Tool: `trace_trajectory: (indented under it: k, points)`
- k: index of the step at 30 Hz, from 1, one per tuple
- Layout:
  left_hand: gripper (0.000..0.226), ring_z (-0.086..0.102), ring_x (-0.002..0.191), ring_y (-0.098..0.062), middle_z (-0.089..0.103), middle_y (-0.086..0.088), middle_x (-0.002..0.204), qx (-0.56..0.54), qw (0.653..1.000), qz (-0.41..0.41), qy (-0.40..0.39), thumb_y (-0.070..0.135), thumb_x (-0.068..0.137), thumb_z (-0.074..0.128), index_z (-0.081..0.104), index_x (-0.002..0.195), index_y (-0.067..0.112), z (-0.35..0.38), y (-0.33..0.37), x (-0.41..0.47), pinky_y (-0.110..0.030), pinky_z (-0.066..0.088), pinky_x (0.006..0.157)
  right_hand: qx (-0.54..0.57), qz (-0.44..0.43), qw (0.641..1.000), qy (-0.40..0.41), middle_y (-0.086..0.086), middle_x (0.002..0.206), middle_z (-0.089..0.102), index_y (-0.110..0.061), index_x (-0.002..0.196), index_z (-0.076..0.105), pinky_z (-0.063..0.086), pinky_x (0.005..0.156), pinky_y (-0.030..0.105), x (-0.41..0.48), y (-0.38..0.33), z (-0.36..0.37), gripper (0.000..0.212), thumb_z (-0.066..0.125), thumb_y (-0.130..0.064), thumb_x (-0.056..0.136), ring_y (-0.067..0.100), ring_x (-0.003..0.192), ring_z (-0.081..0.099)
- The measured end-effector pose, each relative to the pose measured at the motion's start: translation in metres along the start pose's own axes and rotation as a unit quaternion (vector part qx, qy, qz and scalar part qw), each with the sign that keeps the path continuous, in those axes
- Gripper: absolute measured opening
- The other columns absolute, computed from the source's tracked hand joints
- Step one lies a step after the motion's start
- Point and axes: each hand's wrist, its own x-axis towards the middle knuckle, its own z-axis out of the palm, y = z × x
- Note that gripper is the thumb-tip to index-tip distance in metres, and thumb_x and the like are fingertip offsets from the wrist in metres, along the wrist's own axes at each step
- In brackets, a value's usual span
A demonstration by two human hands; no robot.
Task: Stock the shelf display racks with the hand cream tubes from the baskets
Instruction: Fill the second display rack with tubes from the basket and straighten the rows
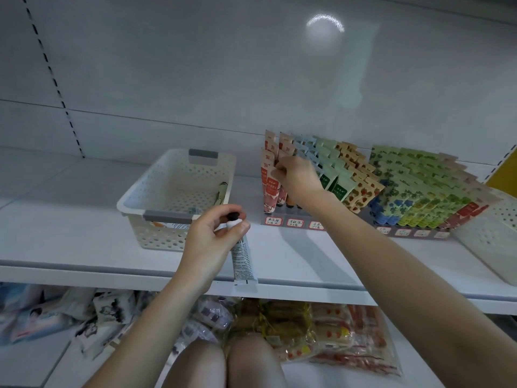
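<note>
My left hand [212,236] grips a white hand cream tube [243,259] by its black cap end, the crimped end hanging down past the shelf's front edge. My right hand [296,177] pinches the top of a red-and-white tube [270,191] standing in the front of the left display rack [285,221], which holds rows of red, blue, green and orange tubes. A second rack [414,232] to the right is packed with green, blue and red tubes. The cream basket [156,191] at the left holds a few tubes [222,193].
Another perforated basket [492,233] stands at the far right of the white shelf [70,233]. The shelf below holds bagged goods and snack packs [321,331]. My knees [223,362] show at the bottom. A white back panel rises behind.
</note>
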Motion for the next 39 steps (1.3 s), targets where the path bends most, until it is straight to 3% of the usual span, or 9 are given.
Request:
trace_trajectory:
  k: [6, 10, 15, 19, 22, 24, 28, 34, 39]
  points:
    - [0.022, 0.064, 0.103, -0.024, 0.067, -0.003, 0.101, -0.005, 1.0, -0.003, -0.01, 0.004, 0.083, 0.065, 0.064, 0.093, 0.023, 0.0, -0.002, 0.0, -0.039, 0.051, 0.091, 0.018, 0.002, 1.0, -0.004, 0.012, 0.075, 0.052, -0.005, 0.082, 0.048, 0.031, 0.049, 0.025, -0.001, -0.002, 0.002, 0.014, 0.047, -0.011, 0.094, 0.026, 0.069, 0.05]
    - [0.022, 0.064, 0.102, -0.024, 0.067, -0.004, 0.1, -0.006, 1.0, -0.005, -0.007, 0.004, 0.083, 0.065, 0.064, 0.093, 0.023, 0.0, -0.004, 0.0, -0.035, 0.051, 0.088, 0.034, 0.002, 0.999, 0.001, 0.016, 0.085, 0.061, 0.0, 0.102, 0.058, 0.038, 0.062, 0.027, -0.004, 0.0, 0.001, 0.018, 0.048, -0.013, 0.095, 0.027, 0.076, 0.057]
    - [0.023, 0.064, 0.102, -0.023, 0.067, -0.002, 0.101, -0.002, 1.0, -0.006, -0.008, 0.005, 0.083, 0.065, 0.063, 0.093, 0.026, 0.0, -0.003, 0.001, -0.04, 0.051, 0.091, 0.042, 0.002, 0.999, 0.001, 0.011, 0.077, 0.056, -0.01, 0.076, 0.045, 0.035, 0.057, 0.025, -0.007, 0.002, -0.002, 0.021, 0.049, -0.016, 0.095, 0.023, 0.069, 0.05]
    - [0.025, 0.064, 0.102, -0.024, 0.067, -0.003, 0.102, -0.005, 1.0, -0.007, -0.007, 0.005, 0.082, 0.066, 0.064, 0.092, 0.028, 0.001, -0.002, 0.002, -0.042, 0.051, 0.092, 0.034, -0.001, 0.999, -0.005, 0.007, 0.072, 0.054, -0.01, 0.075, 0.043, 0.034, 0.05, 0.026, -0.008, 0.002, -0.004, 0.021, 0.048, -0.016, 0.095, 0.02, 0.064, 0.049]
    - [0.025, 0.063, 0.103, -0.026, 0.067, -0.005, 0.102, -0.01, 1.0, -0.003, -0.006, 0.004, 0.082, 0.066, 0.064, 0.091, 0.027, 0.002, -0.002, 0.002, -0.038, 0.052, 0.088, 0.025, 0.003, 1.0, -0.004, -0.002, 0.06, 0.043, -0.019, 0.062, 0.033, 0.028, 0.047, 0.021, -0.008, 0.002, -0.005, 0.036, 0.048, -0.017, 0.095, 0.011, 0.054, 0.04]
    - [0.025, 0.063, 0.103, -0.025, 0.067, -0.005, 0.102, -0.01, 1.0, -0.002, -0.007, 0.004, 0.082, 0.066, 0.064, 0.091, 0.027, 0.001, -0.003, 0.002, -0.036, 0.052, 0.086, 0.015, 0.006, 1.0, -0.009, -0.001, 0.061, 0.043, -0.014, 0.064, 0.037, 0.03, 0.05, 0.025, -0.008, 0.0, -0.005, 0.033, 0.049, -0.016, 0.095, 0.015, 0.056, 0.042]
    - [0.025, 0.063, 0.104, -0.025, 0.067, -0.003, 0.102, -0.006, 1.0, -0.004, -0.006, 0.005, 0.082, 0.066, 0.064, 0.091, 0.029, -0.001, -0.003, 0.002, -0.041, 0.051, 0.091, 0.012, 0.001, 1.0, -0.004, 0.016, 0.082, 0.06, 0.001, 0.089, 0.057, 0.043, 0.064, 0.032, -0.009, -0.004, -0.005, 0.018, 0.047, -0.013, 0.095, 0.024, 0.072, 0.051]
    - [0.027, 0.063, 0.104, -0.025, 0.068, -0.002, 0.101, -0.007, 1.0, -0.006, 0.0, 0.006, 0.082, 0.067, 0.065, 0.089, 0.031, -0.002, -0.003, 0.003, -0.044, 0.051, 0.091, 0.047, 0.028, 0.998, 0.001, 0.016, 0.088, 0.064, -0.006, 0.083, 0.05, 0.048, 0.067, 0.033, -0.009, 0.0, -0.004, 0.016, 0.044, -0.01, 0.096, 0.026, 0.073, 0.057]
    - [0.025, 0.063, 0.104, -0.023, 0.067, -0.001, 0.103, 0.001, 1.0, -0.002, -0.004, 0.007, 0.082, 0.067, 0.065, 0.093, 0.029, -0.002, -0.003, 0.001, -0.047, 0.05, 0.094, 0.069, 0.068, 0.995, 0.004, 0.023, 0.088, 0.064, 0.006, 0.088, 0.055, 0.055, 0.072, 0.046, -0.009, 0.011, -0.001, 0.022, 0.043, -0.01, 0.096, 0.035, 0.082, 0.066]
